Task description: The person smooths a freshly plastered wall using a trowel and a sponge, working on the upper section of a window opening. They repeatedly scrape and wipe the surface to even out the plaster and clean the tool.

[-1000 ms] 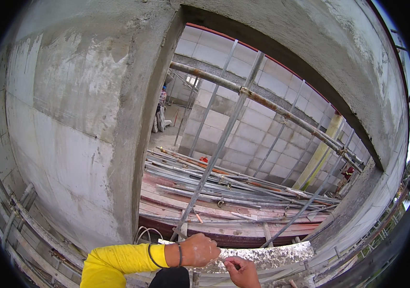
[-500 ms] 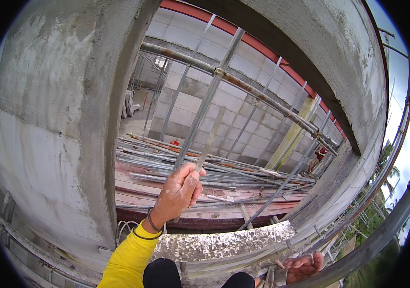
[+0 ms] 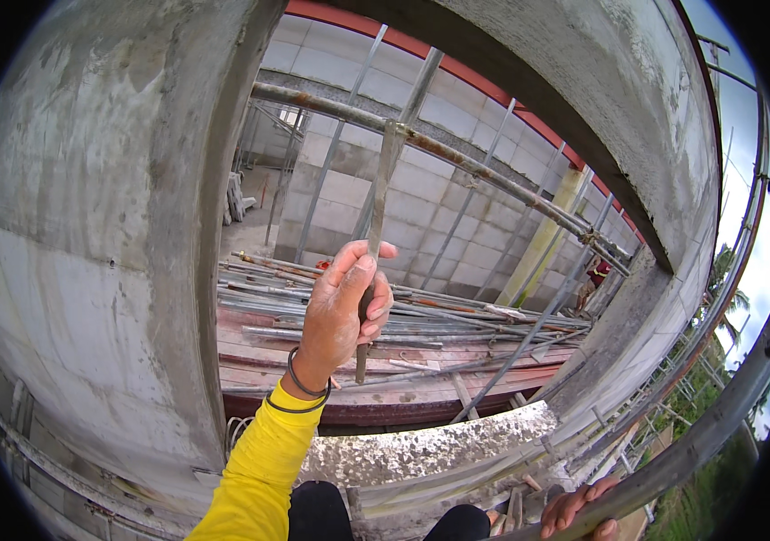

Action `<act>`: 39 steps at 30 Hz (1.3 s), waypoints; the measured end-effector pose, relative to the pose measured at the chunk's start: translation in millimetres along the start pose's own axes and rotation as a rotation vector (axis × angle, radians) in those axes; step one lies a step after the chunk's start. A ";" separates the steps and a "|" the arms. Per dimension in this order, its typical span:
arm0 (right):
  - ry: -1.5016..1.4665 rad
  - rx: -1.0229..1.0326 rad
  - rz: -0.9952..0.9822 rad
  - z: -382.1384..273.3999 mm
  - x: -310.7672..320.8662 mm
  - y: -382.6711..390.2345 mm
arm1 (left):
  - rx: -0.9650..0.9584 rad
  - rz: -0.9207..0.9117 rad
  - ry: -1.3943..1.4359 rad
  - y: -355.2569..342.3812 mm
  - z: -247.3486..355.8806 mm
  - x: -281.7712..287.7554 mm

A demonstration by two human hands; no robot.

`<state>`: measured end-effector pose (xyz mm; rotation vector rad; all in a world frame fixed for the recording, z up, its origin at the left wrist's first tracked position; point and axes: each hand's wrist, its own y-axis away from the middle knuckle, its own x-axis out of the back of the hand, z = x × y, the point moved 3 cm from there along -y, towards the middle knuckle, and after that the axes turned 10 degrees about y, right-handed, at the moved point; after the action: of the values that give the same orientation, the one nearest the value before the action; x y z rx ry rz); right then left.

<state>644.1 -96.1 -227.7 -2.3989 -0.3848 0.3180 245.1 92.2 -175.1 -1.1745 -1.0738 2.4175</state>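
Note:
My left hand (image 3: 344, 311), in a yellow sleeve with dark bands at the wrist, is closed around a long, narrow flat strip (image 3: 382, 194). The strip stands nearly upright, its top end in front of a rusty scaffold pipe and its lower end below my fist; I cannot tell whether it is wood or metal. At the lower right, my right hand (image 3: 567, 509) is closed about a grey railing pipe (image 3: 664, 464). Its fingers show above and below the pipe, which hides the rest. Mortar-stained tools (image 3: 516, 507) lie beside this hand, too small to name.
A rendered wall opening surrounds the view, with a grey pillar (image 3: 200, 207) at left and a splattered sill (image 3: 439, 442) below. A rusty scaffold pipe (image 3: 484, 171) crosses it. Behind lie several metal pipes (image 3: 385, 320) on reddish planks (image 3: 268, 370). A person in red (image 3: 597, 273) is farther back.
My left hand has risen with the strip, which now stands more upright. My right hand, open with fingers spread before, has closed about the railing pipe.

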 end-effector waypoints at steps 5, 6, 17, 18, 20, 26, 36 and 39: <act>-0.168 0.299 0.271 8.8 -27.5 -7.8 | -0.031 0.012 0.306 -13.5 -7.1 3.9; 0.243 0.231 0.133 3.0 -20.1 -8.2 | -0.054 0.018 0.323 -18.1 -9.5 3.0; 0.275 -0.240 0.095 73.4 3.9 -68.1 | -0.011 0.129 0.216 -13.4 -63.0 -1.1; 0.348 -0.282 0.105 83.0 -2.1 -79.7 | -0.003 0.141 0.217 -11.5 -68.7 -2.9; 0.436 -0.252 0.108 99.7 -15.7 -101.4 | 0.011 0.143 0.232 -6.5 -76.9 -9.5; 0.418 -0.271 0.173 124.7 -34.1 -120.8 | 0.052 0.188 0.233 16.3 -105.8 -20.5; 0.576 -0.404 0.274 108.1 -1.7 -95.2 | -0.363 -0.337 -1.600 76.4 -64.2 -31.9; 0.575 -0.522 0.249 95.7 -1.8 -94.6 | -0.468 -0.506 -1.671 77.5 -85.6 -15.2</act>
<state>593.4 28.3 -235.8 -2.9010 0.1164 -0.4180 326.9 74.1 -255.9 1.3642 -1.9177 2.3470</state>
